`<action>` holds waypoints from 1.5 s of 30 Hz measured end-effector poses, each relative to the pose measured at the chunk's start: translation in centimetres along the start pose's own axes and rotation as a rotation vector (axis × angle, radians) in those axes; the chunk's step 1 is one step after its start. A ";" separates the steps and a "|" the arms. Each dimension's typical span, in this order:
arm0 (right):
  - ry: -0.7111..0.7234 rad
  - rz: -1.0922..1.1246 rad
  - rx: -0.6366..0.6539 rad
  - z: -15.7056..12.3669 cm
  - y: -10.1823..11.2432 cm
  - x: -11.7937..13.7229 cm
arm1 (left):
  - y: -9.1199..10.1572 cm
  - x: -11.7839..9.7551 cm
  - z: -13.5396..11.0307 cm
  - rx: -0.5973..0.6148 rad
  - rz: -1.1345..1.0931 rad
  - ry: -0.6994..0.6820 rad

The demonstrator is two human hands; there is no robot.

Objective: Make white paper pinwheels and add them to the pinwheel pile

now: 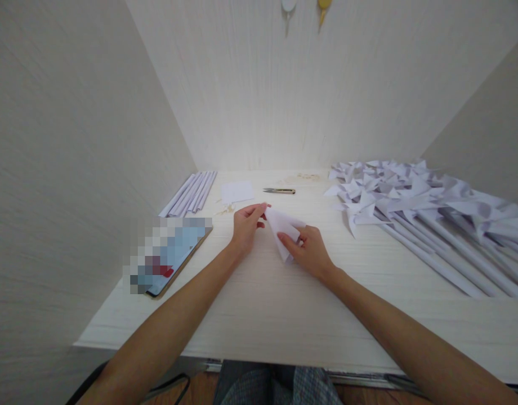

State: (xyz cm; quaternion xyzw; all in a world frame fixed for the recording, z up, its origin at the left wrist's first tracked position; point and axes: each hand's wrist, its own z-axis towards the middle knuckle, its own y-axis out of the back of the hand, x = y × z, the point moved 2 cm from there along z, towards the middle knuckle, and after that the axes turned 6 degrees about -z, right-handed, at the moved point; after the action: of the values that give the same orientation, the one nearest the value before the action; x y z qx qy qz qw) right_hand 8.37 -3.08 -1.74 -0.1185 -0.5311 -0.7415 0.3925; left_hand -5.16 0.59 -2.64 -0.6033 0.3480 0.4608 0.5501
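Note:
A folded white sheet of paper (281, 228) lies between both hands near the middle of the pale table (284, 315). My left hand (245, 224) pinches its upper corner with thumb and fingertips. My right hand (307, 249) is closed on its lower edge, index finger pressed along the fold. The paper forms a narrow pointed shape tilted down to the right.
A phone (168, 256) lies at the left. Rolled paper sticks (191, 193) rest at the back left, a small white paper square (236, 192) and a utility knife (279, 191) behind the hands. A large pile of white paper pinwheels on sticks (428, 208) fills the right side.

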 end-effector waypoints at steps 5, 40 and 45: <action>0.107 -0.075 -0.093 -0.4 -0.1 0.0 | -0.4 -0.5 -0.3 -0.012 -0.036 0.006; -0.106 0.224 -0.012 0.0 -0.1 -0.8 | -0.5 -0.6 -0.4 0.059 -0.186 0.062; -0.239 0.346 0.026 -0.2 -0.6 -1.6 | -0.4 -0.5 -0.4 0.056 -0.217 0.113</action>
State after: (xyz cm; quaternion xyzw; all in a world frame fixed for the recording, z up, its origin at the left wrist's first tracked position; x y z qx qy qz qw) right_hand 9.03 -2.42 -3.20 -0.2901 -0.5552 -0.6368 0.4495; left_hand -4.89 0.26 -2.07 -0.6469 0.3236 0.3541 0.5929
